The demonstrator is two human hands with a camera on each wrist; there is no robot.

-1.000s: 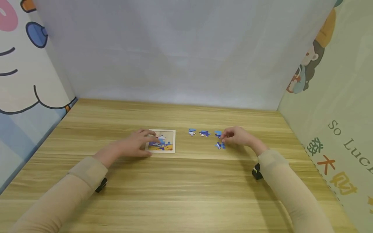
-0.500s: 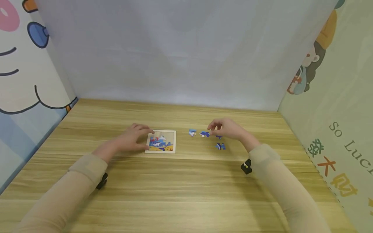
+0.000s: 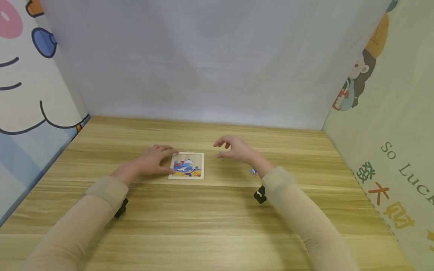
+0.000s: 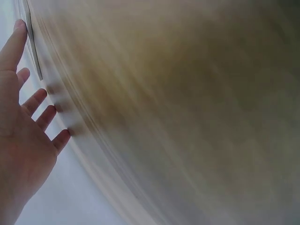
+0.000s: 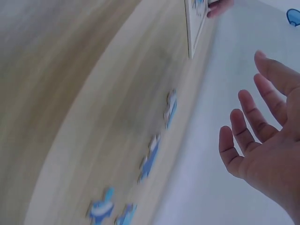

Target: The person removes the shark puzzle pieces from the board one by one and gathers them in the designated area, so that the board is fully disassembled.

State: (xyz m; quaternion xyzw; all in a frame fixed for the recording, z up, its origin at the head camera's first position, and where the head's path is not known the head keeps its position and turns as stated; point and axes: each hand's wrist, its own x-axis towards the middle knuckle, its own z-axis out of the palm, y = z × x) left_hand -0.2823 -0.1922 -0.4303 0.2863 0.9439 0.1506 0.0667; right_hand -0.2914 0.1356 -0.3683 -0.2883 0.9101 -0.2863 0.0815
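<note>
A small white-framed jigsaw puzzle (image 3: pixel 187 178) lies flat, its sea scene filled in the lower part and bare board showing above. My left hand (image 3: pixel 152 161) spans its left edge, thumb near the lower corner and fingertips near the upper one; the fingers look fairly straight in the left wrist view. My right hand (image 3: pixel 237 149) hovers over the loose pieces right of the frame, fingers loosely bent, holding nothing. Beneath it in the right wrist view lie a blue-and-white puzzle piece (image 5: pixel 171 108), a dark blue piece (image 5: pixel 149 159) and two more pieces (image 5: pixel 101 211), partly hidden in the head view.
The wooden table (image 3: pixel 190 222) extends around the puzzle on all sides. A pale cloth (image 3: pixel 203 75) hangs along its back edge. Printed cartoon panels stand at the left (image 3: pixel 34 82) and right (image 3: pixel 386 124).
My right hand has moved left from the rightmost pieces to above the leftmost one. My left fingers have drawn back from over the puzzle to its left edge.
</note>
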